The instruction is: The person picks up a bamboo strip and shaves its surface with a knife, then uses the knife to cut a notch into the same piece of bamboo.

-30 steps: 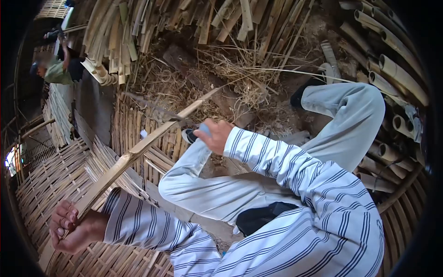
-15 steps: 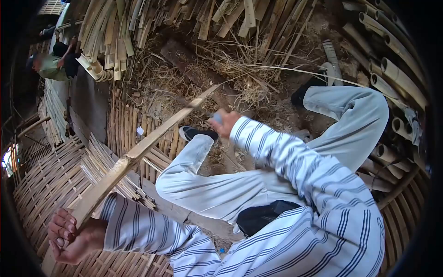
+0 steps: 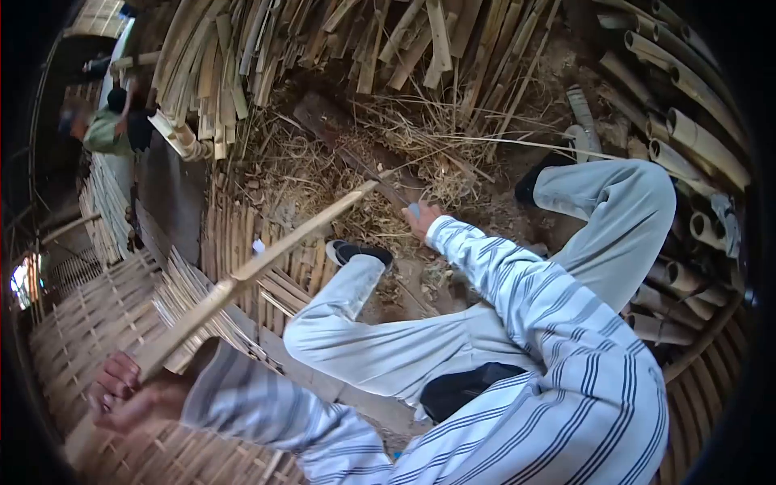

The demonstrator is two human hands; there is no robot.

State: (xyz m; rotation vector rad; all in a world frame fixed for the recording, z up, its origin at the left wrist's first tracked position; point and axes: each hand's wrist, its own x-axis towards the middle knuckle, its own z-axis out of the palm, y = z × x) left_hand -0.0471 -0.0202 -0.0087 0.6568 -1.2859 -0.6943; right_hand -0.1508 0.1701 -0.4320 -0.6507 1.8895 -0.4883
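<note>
My left hand (image 3: 121,392), low at the left edge, is wrapped round a long split bamboo piece (image 3: 295,238). The piece runs slanting up to the right, with a node partway along it, and its narrow far end lies over the shavings. In my right hand (image 3: 422,221), closed, is the grey-blue handle of a knife (image 3: 393,191). Its thin dark blade crosses right at the far end of the bamboo piece. My bent legs in pale trousers are spread on the ground beneath.
Curled shavings (image 3: 444,174) cover the ground around a dark wooden block (image 3: 319,117). Bundles of split bamboo (image 3: 404,48) lie at the top, and hollow bamboo poles (image 3: 695,145) at the right. Woven bamboo matting (image 3: 89,315) is at lower left. Another person (image 3: 109,129) is at upper left.
My right hand has moved right with the knife, the blade going from partway along the bamboo to its far end. The far end of the bamboo sits lower in view.
</note>
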